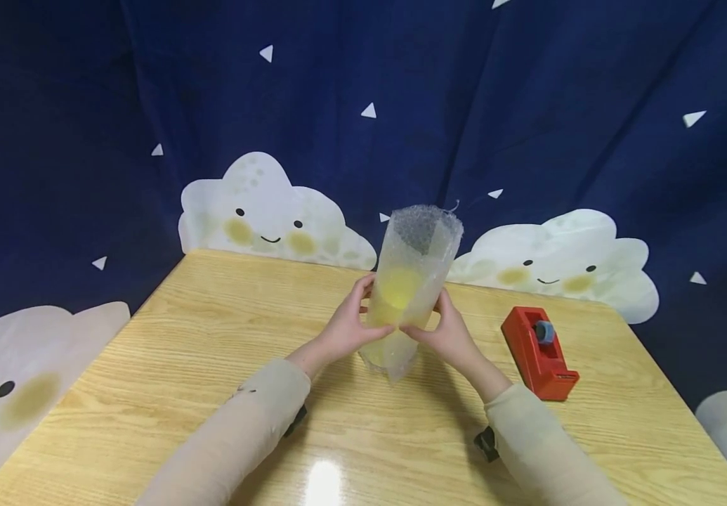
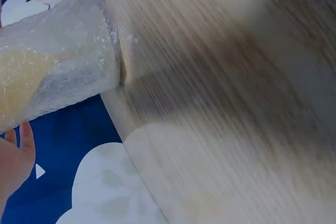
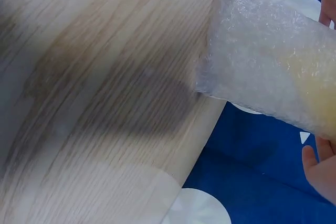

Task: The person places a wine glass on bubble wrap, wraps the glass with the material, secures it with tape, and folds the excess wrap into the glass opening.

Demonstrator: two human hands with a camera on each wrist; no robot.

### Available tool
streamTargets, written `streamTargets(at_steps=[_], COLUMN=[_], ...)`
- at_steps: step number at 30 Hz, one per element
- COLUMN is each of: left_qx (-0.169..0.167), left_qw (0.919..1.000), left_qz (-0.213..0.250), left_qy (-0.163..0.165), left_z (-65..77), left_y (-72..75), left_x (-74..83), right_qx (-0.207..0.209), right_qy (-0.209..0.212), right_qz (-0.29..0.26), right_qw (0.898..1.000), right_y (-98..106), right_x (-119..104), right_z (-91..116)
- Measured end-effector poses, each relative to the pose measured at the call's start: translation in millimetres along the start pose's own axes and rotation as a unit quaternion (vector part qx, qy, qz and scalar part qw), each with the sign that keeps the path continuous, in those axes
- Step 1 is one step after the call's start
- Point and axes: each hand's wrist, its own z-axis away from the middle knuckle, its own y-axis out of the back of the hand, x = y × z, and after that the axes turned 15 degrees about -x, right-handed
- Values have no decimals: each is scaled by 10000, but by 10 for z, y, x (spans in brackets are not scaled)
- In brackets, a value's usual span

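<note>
A tube-like bundle of clear bubble wrap (image 1: 423,242) stands tilted over the wooden table, its open upper end leaning away to the right. Something yellow (image 1: 399,287) shows through its middle; the wrap blurs what it is. My left hand (image 1: 347,322) grips the bundle's left side, thumb across the front. From the right side, my right hand (image 1: 450,336) holds it likewise, the two thumb tips close together. Both wrist views show the wrap's lower end (image 2: 86,51) (image 3: 247,51) close to the tabletop; whether it touches cannot be told.
To the right on the wooden table (image 1: 243,309) stands a red tape dispenser (image 1: 536,355) with a small blue-grey roll (image 1: 544,332). Behind the table hangs a dark blue curtain (image 1: 312,105) with white clouds and triangles.
</note>
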Motion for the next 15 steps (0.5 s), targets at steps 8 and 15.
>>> streamTargets(at_steps=[8, 15], left_qx=[-173, 680], left_qw=[9917, 9751], left_qz=[1250, 1832], left_qy=[224, 1044], left_z=[-28, -179], left_y=[39, 77], left_x=[141, 309], right_qx=[9, -18], right_qy=[-192, -180], right_qz=[22, -64], right_qw=[9998, 9998], right_y=[10, 0], right_x=[32, 11], right_z=[3, -12])
